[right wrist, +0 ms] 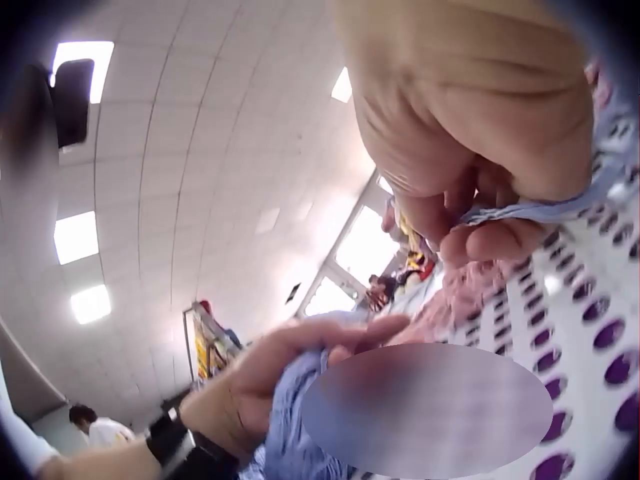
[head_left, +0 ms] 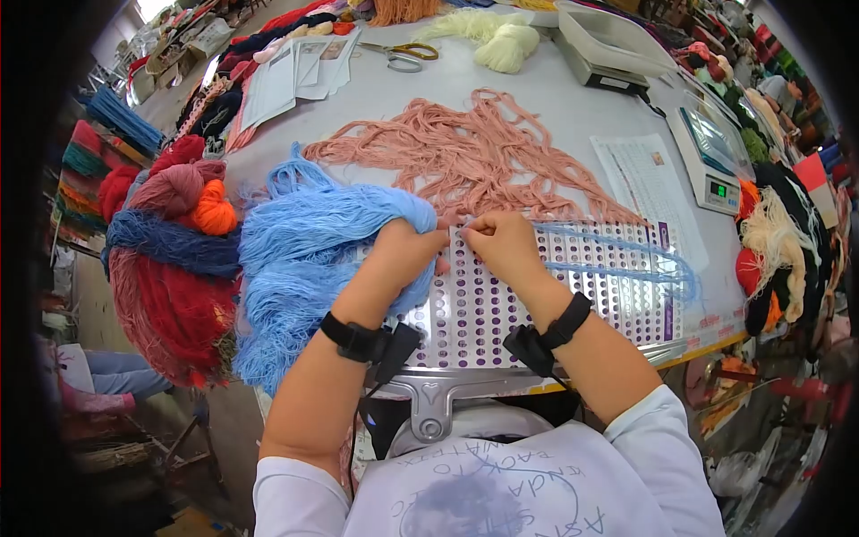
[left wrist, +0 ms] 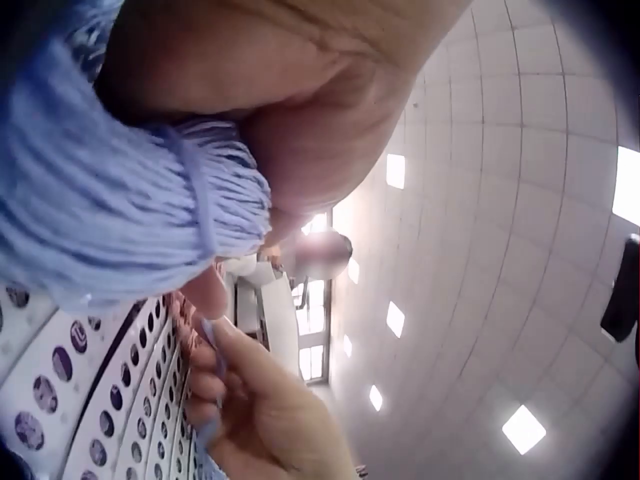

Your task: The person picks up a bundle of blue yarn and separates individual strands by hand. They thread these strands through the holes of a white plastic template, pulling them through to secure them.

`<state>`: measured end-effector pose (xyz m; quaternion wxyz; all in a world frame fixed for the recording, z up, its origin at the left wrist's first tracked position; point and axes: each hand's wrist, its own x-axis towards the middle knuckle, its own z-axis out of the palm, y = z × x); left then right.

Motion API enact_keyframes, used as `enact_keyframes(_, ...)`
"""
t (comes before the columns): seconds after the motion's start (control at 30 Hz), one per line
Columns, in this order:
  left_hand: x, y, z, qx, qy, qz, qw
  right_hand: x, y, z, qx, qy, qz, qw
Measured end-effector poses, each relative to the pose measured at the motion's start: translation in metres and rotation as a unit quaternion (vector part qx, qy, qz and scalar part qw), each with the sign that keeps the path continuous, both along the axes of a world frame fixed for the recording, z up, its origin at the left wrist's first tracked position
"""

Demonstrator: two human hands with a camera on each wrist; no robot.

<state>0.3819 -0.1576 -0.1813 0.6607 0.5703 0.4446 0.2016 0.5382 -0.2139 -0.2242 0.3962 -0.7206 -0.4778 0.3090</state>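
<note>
A thick hank of light blue yarn lies at the left, and my left hand grips its looped end. In the left wrist view a strand is wrapped around the bundled end. My right hand, close beside the left, pinches a thin blue strand between thumb and fingers. A loose length of blue yarn trails from it to the right in a long loop. Beneath both hands lies a white sheet with rows of purple dots.
Tangled pink yarn spreads just beyond the hands. Red and navy hanks sit at the left edge. Scissors, papers, pale yellow yarn and a digital scale stand farther back.
</note>
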Motion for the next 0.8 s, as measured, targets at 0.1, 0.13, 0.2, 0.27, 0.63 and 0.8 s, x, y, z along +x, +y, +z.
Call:
enact_keyframes(0.1,0.011,0.011,-0.018,0.017,0.047,-0.013,0.999,-0.003,-0.002,-0.003,0.028,-0.018,-0.013,0.999)
enact_keyframes(0.13,0.013,0.014,-0.024,0.028,0.074,-0.045,0.996,-0.004,-0.002,-0.005,0.025,-0.014,-0.023,0.999)
enact_keyframes(0.2,0.015,0.014,-0.021,0.021,0.066,-0.036,0.997,-0.004,-0.003,-0.005,0.019,-0.01,-0.036,0.999)
enact_keyframes(0.27,0.016,0.014,-0.019,0.011,0.06,-0.027,0.998,-0.006,-0.009,-0.003,0.098,-0.075,-0.007,0.992)
enact_keyframes(0.63,-0.001,0.036,-0.052,0.158,0.095,0.081,0.979,0.016,-0.021,0.004,-0.012,0.215,0.054,0.975)
enact_keyframes(0.8,-0.055,0.058,0.01,-0.069,-0.261,0.228,0.936,0.018,-0.028,0.019,0.054,-0.231,0.088,0.967)
